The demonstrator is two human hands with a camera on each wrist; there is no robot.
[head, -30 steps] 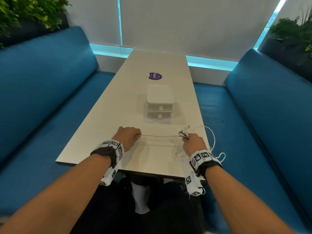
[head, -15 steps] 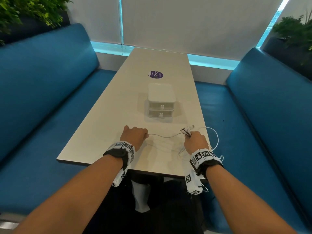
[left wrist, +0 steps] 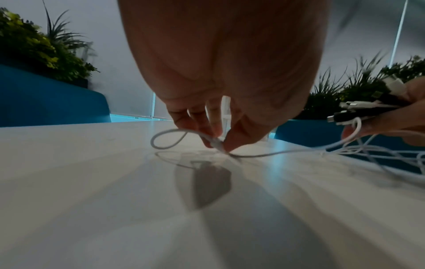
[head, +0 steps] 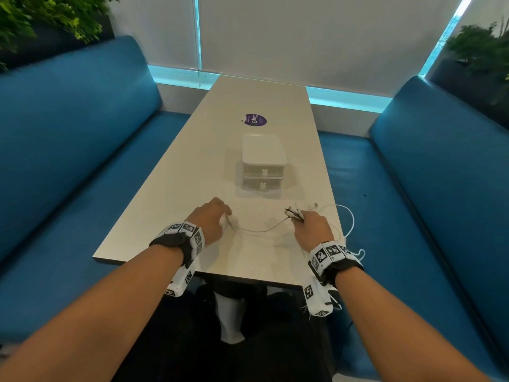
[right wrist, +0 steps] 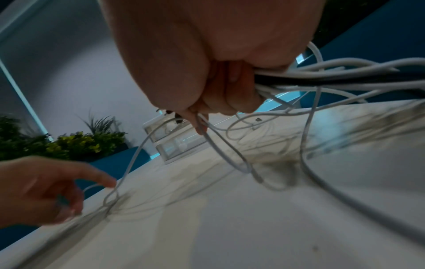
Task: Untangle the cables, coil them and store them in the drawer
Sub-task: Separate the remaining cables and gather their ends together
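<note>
A thin white cable sags on the table between my two hands. My left hand pinches it low over the table; in the left wrist view its fingertips nip the white cable beside a small loop. My right hand grips a bundle of white and black cables, plug ends sticking out toward the left. From that hand the cables trail in loose tangled loops across the table and over its right edge. The small white two-drawer box stands behind, both drawers closed.
The long pale table carries a purple round sticker behind the box. Blue benches run along both sides. Cable loops hang off the table's right edge. Plants sit at both back corners.
My left hand has moved right, toward the right hand. The cable between them, taut a second ago, now sags in a curve on the table.
</note>
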